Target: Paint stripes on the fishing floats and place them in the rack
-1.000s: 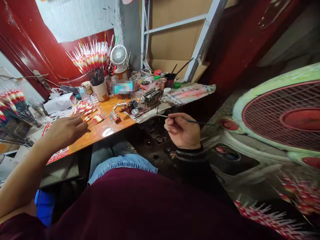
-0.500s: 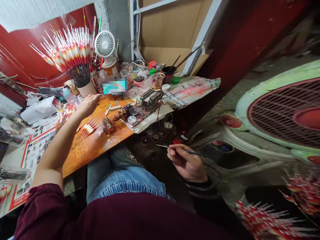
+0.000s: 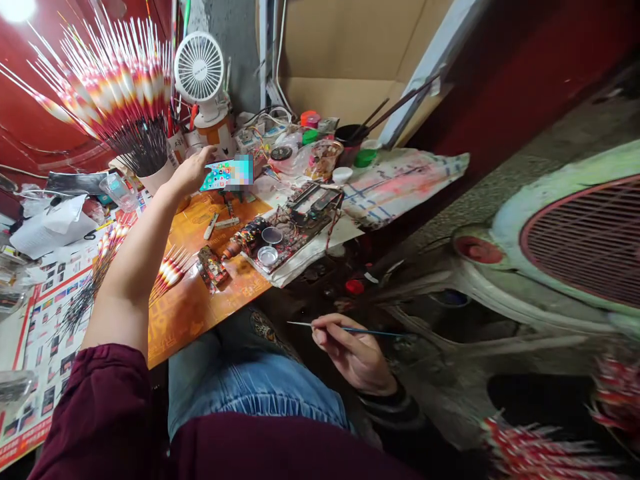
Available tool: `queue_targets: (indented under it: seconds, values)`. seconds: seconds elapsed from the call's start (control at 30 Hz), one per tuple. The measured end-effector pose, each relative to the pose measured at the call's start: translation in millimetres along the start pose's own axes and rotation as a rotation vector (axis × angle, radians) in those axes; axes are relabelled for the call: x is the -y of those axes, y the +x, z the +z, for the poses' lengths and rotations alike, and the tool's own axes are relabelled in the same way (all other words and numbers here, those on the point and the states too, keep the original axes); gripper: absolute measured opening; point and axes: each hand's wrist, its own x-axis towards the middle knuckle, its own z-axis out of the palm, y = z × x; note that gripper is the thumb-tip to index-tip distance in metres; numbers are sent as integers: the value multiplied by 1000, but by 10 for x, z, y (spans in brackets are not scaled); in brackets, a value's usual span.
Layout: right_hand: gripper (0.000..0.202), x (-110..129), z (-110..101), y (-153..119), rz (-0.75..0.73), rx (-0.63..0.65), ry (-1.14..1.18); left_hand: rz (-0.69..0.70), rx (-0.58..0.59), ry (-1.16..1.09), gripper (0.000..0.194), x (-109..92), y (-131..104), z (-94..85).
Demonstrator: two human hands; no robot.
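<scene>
My left hand (image 3: 194,172) reaches forward over the table to the left edge of a smartphone (image 3: 220,175) with a lit screen. Its visible fingers are stretched out at the phone's edge; the thumb side is partly hidden. Close by, a dense bunch of painted fishing floats (image 3: 120,90) stands in a white cup (image 3: 156,177). My right hand (image 3: 357,353) is closed in a pinch around a thin blue-handled paintbrush (image 3: 373,331), its pale tip pointing left above the dark space beside my lap. More floats (image 3: 173,267) lie on the orange tabletop below my left forearm.
A white fan (image 3: 199,70) stands behind the phone. A paint-stained motor device (image 3: 250,233) and small clear cups (image 3: 267,255) sit near the table edge. Pots and a stained cloth (image 3: 400,180) are at the back right. A green-rimmed stool (image 3: 510,220) stands at right.
My left hand has moved forward and right to the phone's edge. My right hand has shifted slightly left and down with the paintbrush. The view has moved a little.
</scene>
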Motion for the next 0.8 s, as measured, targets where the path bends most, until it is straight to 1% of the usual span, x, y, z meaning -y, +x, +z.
queue_targets:
  seconds: [0.13, 0.27, 0.5, 0.67, 0.8]
  values:
    - [31, -12, 13, 41, 16, 5, 18, 6, 58, 36, 63, 67, 120, 65]
    - [31, -28, 4, 73, 22, -5, -7, 13, 51, 52, 59, 89, 198, 108]
    - [31, -71, 43, 105, 41, 2, -23, -15, 86, 62, 60, 22, 259, 156]
    - [29, -94, 80, 113, 46, 23, -41, 15, 121, 55, 66, -15, 270, 144]
    - [29, -111, 130, 113, 55, 23, -36, 26, 133, 41, 70, -12, 324, 179]
